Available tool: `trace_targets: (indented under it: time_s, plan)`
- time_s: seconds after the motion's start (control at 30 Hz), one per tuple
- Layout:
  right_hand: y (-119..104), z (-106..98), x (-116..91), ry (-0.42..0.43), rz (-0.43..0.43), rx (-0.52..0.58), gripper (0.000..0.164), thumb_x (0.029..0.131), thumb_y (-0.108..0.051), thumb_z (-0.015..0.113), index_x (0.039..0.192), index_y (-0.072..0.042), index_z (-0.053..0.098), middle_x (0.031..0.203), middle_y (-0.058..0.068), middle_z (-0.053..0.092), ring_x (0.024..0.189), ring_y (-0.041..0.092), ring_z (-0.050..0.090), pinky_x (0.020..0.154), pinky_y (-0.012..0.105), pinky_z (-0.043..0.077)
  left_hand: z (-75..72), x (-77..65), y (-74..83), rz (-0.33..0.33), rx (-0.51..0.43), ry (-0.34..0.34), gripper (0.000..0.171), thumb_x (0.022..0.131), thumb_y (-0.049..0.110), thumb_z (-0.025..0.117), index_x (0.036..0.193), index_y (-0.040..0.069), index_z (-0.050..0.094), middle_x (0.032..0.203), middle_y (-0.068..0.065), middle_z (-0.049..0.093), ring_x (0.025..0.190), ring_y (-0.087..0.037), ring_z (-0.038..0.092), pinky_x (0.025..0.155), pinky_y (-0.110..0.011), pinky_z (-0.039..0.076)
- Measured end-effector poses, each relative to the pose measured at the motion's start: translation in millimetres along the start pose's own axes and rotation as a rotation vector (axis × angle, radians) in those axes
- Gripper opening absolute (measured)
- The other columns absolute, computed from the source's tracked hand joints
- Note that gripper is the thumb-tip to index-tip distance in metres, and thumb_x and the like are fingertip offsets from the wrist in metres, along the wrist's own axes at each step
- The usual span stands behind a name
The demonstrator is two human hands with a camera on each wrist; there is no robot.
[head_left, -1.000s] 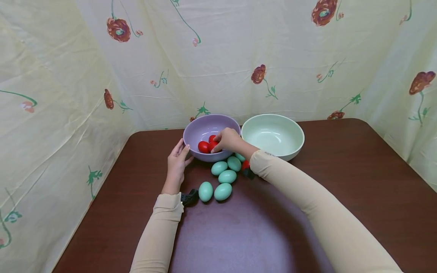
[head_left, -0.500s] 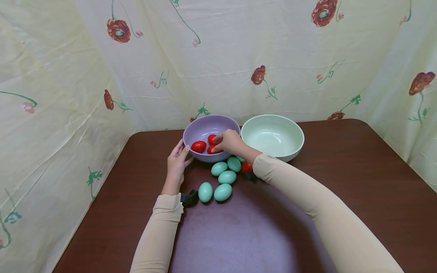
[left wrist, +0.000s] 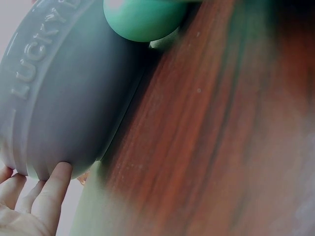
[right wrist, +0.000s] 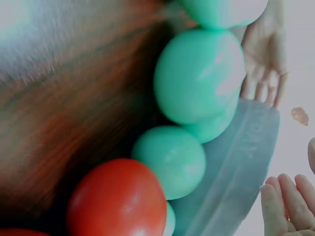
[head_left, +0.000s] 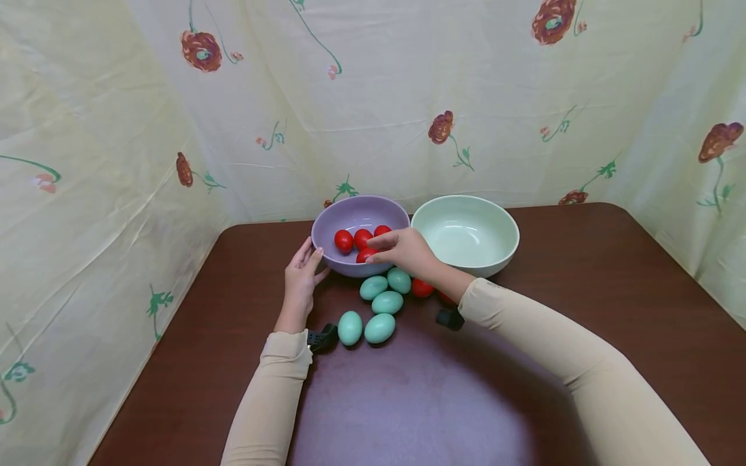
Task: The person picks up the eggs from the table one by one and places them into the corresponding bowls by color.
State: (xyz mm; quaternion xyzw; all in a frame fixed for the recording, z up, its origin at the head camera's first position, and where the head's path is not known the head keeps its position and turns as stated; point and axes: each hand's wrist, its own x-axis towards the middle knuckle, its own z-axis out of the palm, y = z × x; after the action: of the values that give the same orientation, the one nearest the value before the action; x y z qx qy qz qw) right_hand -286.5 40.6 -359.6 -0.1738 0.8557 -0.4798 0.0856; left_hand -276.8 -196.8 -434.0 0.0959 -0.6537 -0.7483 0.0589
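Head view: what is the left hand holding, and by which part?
The left hand holds the purple bowl by its left side, fingertips against the outside.

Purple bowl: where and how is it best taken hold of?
Probably at the left side of the purple bowl, coming from the left, where the left hand touches it: thumb by the open rim, fingers against the rounded outer wall. The mint bowl sits close on the right, and green eggs crowd the front.

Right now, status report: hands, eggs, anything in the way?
Left hand touching purple bowl. Right hand over rim, seemingly empty. Four red eggs visible inside. Possible obstacle: green eggs at near side.
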Motion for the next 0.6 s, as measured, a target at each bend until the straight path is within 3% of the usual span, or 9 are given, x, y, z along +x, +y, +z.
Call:
trace_targets:
  time_s: [0.3, 0.6]
  plan:
    - [-2, -1, -30, -0.032, 0.011, 0.134, 0.039, 0.082, -0.022, 0.082, 0.119, -0.012, 0.074, 0.117, 0.01, 0.074, 0.117, 0.025, 0.066, 0.094, 0.034, 0.057, 0.2, -0.5, 2.0, -0.004, 0.005, -0.001, 0.059, 0.099, 0.031, 0.062, 0.153, 0.023, 0.04, 0.162, -0.001, 0.035, 0.141, -0.02, 0.047, 0.105, -0.044, 0.049]
    - [2, 10, -50, -0.046, -0.011, 0.111, 0.038, 0.08, -0.025, 0.084, 0.116, -0.015, 0.076, 0.112, 0.007, 0.076, 0.115, 0.027, 0.065, 0.091, 0.029, 0.053, 0.3, -0.6, 1.9, -0.013, 0.002, 0.002, 0.059, 0.099, 0.029, 0.061, 0.154, 0.021, 0.039, 0.162, -0.002, 0.034, 0.142, -0.021, 0.046, 0.107, -0.045, 0.048]
